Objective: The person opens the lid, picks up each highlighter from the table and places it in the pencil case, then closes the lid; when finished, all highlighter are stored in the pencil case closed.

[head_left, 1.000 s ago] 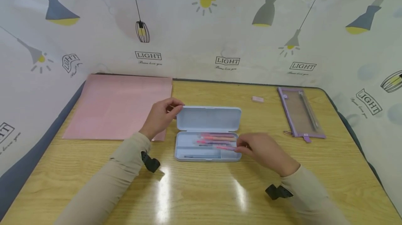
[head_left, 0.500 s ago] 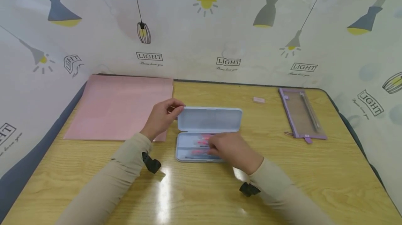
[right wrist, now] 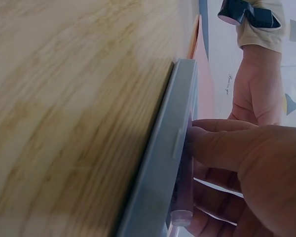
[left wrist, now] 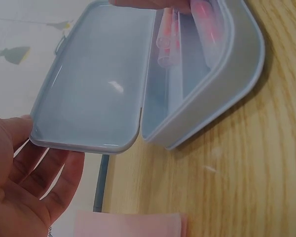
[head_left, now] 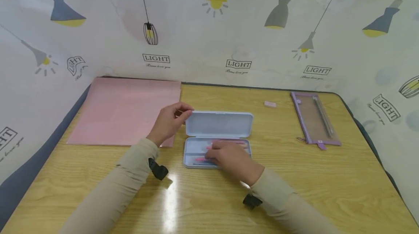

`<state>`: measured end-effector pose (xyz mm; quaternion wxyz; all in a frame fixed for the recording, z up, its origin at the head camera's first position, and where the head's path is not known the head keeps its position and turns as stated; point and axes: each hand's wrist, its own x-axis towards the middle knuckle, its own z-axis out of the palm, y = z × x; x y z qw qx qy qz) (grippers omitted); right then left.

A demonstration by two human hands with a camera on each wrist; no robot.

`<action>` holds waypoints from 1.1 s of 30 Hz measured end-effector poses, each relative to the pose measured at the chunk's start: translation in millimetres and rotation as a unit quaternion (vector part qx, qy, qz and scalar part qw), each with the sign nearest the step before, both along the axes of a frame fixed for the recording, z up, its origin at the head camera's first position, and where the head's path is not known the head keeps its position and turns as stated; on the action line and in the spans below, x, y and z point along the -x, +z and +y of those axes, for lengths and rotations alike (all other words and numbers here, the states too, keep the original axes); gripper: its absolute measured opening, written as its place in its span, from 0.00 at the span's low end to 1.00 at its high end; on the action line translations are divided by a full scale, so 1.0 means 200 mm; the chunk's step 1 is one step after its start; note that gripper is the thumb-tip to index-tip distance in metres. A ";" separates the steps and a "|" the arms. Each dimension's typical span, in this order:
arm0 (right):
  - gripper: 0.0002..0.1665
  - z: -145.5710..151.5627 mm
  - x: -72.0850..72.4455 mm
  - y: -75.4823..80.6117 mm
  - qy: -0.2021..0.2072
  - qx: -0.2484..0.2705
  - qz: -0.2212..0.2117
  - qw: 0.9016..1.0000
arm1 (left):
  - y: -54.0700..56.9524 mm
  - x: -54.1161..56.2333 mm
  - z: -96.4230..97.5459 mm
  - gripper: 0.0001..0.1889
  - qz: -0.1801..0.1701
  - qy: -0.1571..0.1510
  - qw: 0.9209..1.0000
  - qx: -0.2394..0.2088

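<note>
A light blue plastic pencil case [head_left: 190,146] lies on the table with its lid [head_left: 218,125] raised. My left hand [head_left: 168,123] pinches the lid's left corner between thumb and fingers, also plain in the left wrist view. Over the case's lower part, my right hand [head_left: 234,159] holds a pink-and-purple pen [right wrist: 183,192] along the front compartment. The pen's clear-capped pink end [left wrist: 207,29] shows inside that compartment. Several pink pens [left wrist: 166,42] lie in the rear compartment, partly hidden by the right hand.
A pink sheet-like folder [head_left: 124,112] lies at the left, its right edge near the left hand. Toward the back right are a small pink eraser [head_left: 270,104] and a purple-edged mesh pouch [head_left: 311,117] with a grey pen-like stick. A printed curtain [head_left: 196,27] stands behind the table.
My right hand has moved left from the case's right end, bringing the pen into the front compartment. The left hand keeps its grip on the lid.
</note>
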<state>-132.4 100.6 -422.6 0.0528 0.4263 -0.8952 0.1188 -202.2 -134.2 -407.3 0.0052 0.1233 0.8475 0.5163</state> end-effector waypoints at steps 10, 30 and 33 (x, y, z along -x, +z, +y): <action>0.08 -0.05 -0.01 0.00 -0.018 -0.040 -0.003 0.999 | 0.00 0.00 -0.01 0.09 0.002 -0.001 1.000 -0.001; 0.08 0.04 -0.04 0.07 -0.051 0.016 -0.040 0.998 | -0.01 -0.01 -0.01 0.10 0.020 -0.006 1.000 0.006; 0.10 0.11 -0.01 0.13 -0.072 0.065 -0.048 0.994 | -0.01 -0.01 -0.01 0.09 0.023 -0.009 1.000 0.004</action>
